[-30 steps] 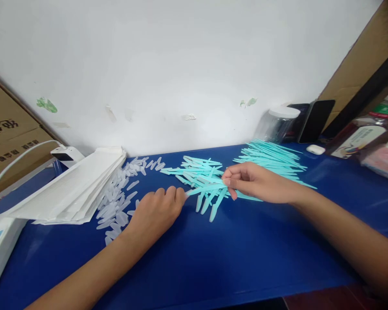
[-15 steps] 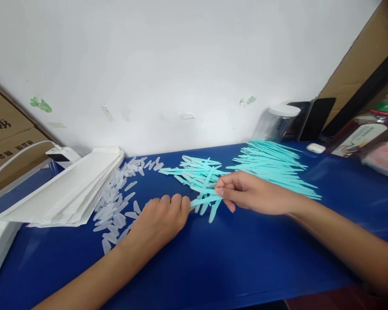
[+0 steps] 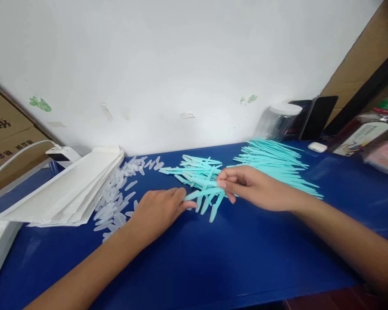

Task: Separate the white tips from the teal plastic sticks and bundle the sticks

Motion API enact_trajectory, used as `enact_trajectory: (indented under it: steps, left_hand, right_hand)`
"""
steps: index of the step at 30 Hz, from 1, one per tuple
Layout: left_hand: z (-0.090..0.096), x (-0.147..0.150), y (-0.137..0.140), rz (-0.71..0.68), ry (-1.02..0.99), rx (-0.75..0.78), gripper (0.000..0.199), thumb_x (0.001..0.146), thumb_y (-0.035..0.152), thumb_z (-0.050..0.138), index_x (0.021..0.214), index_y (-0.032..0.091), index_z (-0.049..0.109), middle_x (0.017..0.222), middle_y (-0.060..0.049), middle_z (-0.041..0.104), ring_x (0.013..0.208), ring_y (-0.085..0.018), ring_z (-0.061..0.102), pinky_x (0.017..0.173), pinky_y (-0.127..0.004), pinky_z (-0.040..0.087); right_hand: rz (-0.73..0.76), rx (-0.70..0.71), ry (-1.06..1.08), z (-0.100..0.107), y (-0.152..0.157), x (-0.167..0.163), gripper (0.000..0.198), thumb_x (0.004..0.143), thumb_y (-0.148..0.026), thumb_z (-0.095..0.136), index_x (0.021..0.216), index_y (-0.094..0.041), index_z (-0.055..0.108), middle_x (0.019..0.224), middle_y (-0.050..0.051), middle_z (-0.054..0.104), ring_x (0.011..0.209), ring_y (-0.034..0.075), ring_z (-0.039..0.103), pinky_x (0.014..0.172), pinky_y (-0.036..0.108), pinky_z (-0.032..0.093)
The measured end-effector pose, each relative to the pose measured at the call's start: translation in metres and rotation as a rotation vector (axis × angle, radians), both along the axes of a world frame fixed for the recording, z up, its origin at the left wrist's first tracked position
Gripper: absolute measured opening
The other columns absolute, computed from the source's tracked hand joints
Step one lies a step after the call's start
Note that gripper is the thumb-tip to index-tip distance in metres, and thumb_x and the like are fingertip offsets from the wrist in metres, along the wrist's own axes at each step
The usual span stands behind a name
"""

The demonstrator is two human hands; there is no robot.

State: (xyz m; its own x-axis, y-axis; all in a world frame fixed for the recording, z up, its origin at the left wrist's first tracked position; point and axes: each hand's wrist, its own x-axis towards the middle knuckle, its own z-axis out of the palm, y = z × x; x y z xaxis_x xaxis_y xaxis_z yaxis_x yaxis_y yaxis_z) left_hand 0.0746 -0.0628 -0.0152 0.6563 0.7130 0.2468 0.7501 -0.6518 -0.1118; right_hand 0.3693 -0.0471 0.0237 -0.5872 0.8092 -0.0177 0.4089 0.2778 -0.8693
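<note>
My right hand point(image 3: 237, 185) pinches a teal eyebrow razor point(image 3: 207, 192) by its handle, between thumb and fingertips. The razor points left, a pale sheath over its end. At that end is my left hand point(image 3: 166, 209), thumb stretched out below the tip and fingers curled above, apart rather than pinched. Whether they still touch the razor is hard to see. Behind and beneath the held razor lies a crossed pile of teal razors with pale ends point(image 3: 197, 164). Loose translucent blade caps point(image 3: 111, 202) are scattered left of my left hand, partly hidden by that arm.
More teal razors point(image 3: 271, 157) lie in a fanned heap at right. White paper sleeves point(image 3: 71, 185) are stacked at left beside a white device point(image 3: 63, 155) with a cable. Against the wall stand a lidded clear jar point(image 3: 280, 122) and a phone point(image 3: 318, 117); a bottle point(image 3: 362, 133) is farther right.
My left hand has loosened from its pinch and shifted slightly left, its thumb now extended. The razor's sheathed end has come into view. My right hand keeps its hold.
</note>
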Motion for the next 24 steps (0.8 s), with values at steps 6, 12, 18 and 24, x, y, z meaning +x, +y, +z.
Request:
enact_trajectory:
  steps: [6, 12, 18, 24]
  left_hand:
    - [0.013, -0.019, 0.016, 0.157, -0.472, -0.341, 0.052, 0.114, 0.054, 0.032, 0.073, 0.023, 0.037, 0.061, 0.004, 0.04, 0.055, -0.015, 0.039, 0.057, -0.029, 0.028]
    - [0.019, -0.003, 0.003, 0.156, -0.596, -0.344, 0.05, 0.114, 0.049, 0.035, 0.072, 0.022, 0.037, 0.061, 0.005, 0.037, 0.054, -0.013, 0.035, 0.057, -0.029, 0.025]
    - [0.015, -0.002, 0.0, 0.111, -0.463, -0.163, 0.046, 0.114, 0.041, 0.04, 0.073, 0.022, 0.035, 0.06, 0.006, 0.039, 0.052, -0.013, 0.032, 0.057, -0.029, 0.023]
    - [0.01, -0.004, -0.001, 0.058, -0.386, -0.012, 0.044, 0.115, 0.041, 0.041, 0.076, 0.022, 0.04, 0.06, 0.006, 0.041, 0.05, -0.012, 0.034, 0.055, -0.027, 0.022]
  right_hand:
    - [-0.046, 0.109, 0.003, 0.01, 0.005, 0.016, 0.023, 0.1, -0.044, 0.074, 0.094, -0.022, 0.077, 0.071, -0.001, 0.073, 0.065, 0.014, 0.06, 0.061, 0.027, 0.041]
    - [0.042, 0.038, 0.012, 0.007, -0.002, 0.005, 0.018, 0.097, -0.04, 0.079, 0.095, -0.022, 0.083, 0.072, 0.0, 0.075, 0.064, 0.016, 0.07, 0.055, 0.025, 0.044]
    - [0.051, 0.035, 0.013, 0.004, -0.007, -0.002, 0.017, 0.097, -0.039, 0.08, 0.095, -0.023, 0.084, 0.072, -0.001, 0.075, 0.064, 0.015, 0.07, 0.056, 0.024, 0.045]
    - [0.039, 0.028, 0.026, 0.004, -0.006, 0.0, 0.02, 0.097, -0.041, 0.079, 0.094, -0.022, 0.084, 0.072, -0.001, 0.075, 0.064, 0.015, 0.07, 0.055, 0.024, 0.045]
